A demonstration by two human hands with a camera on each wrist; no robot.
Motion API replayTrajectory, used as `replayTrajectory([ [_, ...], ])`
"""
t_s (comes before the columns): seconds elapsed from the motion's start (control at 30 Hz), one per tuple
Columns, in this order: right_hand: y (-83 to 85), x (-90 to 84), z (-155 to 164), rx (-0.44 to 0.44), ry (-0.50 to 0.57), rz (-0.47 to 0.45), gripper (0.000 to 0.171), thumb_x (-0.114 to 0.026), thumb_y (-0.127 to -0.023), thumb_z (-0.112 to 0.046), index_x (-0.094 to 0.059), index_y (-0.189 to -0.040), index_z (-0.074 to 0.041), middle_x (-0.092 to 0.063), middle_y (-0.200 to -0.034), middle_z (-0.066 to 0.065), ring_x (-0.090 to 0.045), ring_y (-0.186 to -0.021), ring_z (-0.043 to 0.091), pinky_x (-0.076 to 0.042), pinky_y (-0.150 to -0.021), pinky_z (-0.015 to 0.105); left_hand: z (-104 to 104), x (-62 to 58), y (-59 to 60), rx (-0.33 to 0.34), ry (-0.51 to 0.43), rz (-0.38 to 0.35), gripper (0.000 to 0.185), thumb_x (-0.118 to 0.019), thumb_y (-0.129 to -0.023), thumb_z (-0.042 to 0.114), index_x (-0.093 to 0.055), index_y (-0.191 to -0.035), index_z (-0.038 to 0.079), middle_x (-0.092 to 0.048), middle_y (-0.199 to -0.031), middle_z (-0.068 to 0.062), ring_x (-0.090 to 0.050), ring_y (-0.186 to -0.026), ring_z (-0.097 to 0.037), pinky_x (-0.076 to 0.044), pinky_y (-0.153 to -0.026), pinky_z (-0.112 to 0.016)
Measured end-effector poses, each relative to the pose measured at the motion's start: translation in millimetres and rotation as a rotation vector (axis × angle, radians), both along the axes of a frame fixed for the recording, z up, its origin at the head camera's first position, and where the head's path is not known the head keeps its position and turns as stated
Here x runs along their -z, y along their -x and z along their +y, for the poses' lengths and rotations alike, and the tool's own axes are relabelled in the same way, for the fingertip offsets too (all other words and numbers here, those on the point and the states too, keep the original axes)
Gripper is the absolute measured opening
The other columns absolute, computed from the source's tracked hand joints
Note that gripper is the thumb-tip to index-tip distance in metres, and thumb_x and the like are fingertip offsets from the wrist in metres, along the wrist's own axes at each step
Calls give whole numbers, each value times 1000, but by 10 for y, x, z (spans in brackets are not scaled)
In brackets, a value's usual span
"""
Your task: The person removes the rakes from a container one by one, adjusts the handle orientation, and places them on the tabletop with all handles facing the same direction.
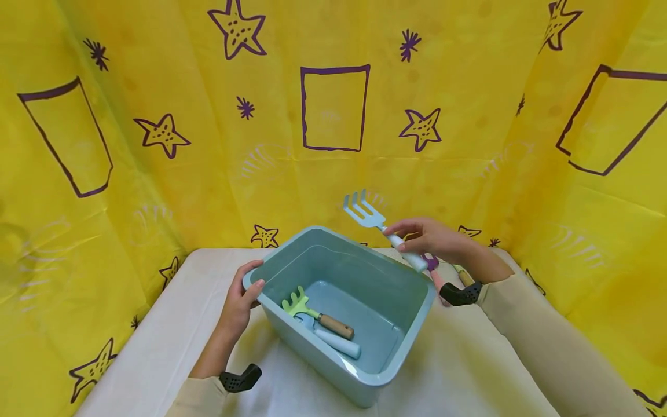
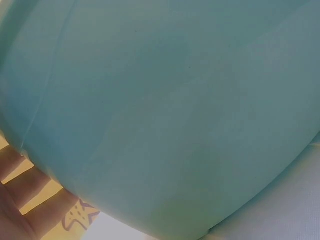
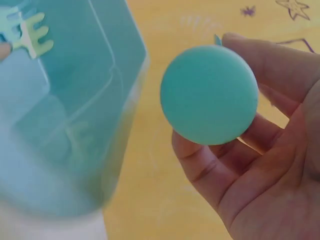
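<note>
left grip [image 1: 241, 301] on bin [image 1: 292, 333], right grip [image 1: 429, 237] round fork [image 1: 383, 227]

A glossy yellow plastic sheet [image 1: 333, 174], printed with purple stars and outlined rectangles, hangs creased around three sides of a counter [image 1: 156, 341] draped in plain white cloth, evenly lit.

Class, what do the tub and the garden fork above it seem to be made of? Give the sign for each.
Tub: likely moulded plastic, pale teal, smooth with a soft sheen on its rim. Fork, held by the right hand: light-blue flat tines, plastic or painted metal; the look leaves it open. Its rounded handle looks like smooth matte plastic.
</note>
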State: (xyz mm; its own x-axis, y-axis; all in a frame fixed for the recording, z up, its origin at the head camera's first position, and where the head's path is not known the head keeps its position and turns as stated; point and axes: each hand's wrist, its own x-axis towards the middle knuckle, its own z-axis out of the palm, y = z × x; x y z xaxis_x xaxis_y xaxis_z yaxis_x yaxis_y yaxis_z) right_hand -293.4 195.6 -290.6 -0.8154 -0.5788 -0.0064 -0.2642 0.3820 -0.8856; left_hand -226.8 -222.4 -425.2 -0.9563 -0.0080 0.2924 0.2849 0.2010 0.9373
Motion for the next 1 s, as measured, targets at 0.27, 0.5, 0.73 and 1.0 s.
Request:
replayTrajectory([
  [0.27, -61, 96, 344, 118, 16, -21, 37, -64, -93, -10, -58, -129, -4, -52, -118, 22, -58, -97, 35, -55, -78, 40, 1, -11, -20, -1, -6, -9, 45, -49, -101, 25, -38, -144, 20, -36, -148, -14, -46, -123, -42, -43, -94, -61],
  [0.5, -119, 213, 626, 175, 19, -42, 39, -61, -94, -8, -54, -132, -2, -49, -119, 24, -54, -97, 35, -55, -77, 39, -3, -8, -12, -4, -10, -12, 45, -49, -101, 26, -38, -144, 20, -37, -147, -14, -46, -123, -41, -43, -94, -60],
  [0.73, -217, 406, 912, 244, -12, -21, 40, -62, -95, -15, -54, -133, -2, -47, -123, 23, -52, -98, 34, -54, -78, 35, 13, -12, -9, -5, -2, -17, 46, -50, -101, 28, -38, -144, 20, -37, -148, -13, -46, -123, -39, -44, -94, -58],
  [1.0, -316, 705, 1212, 335, 37, 1, 41, -65, -94, -18, -56, -131, -2, -42, -137, 24, -55, -97, 23, -54, -78, 33, 18, -6, -7, -10, -1, -15, 46, -49, -101, 29, -37, -144, 20, -37, -148, -12, -46, -122, -38, -44, -95, -57],
])
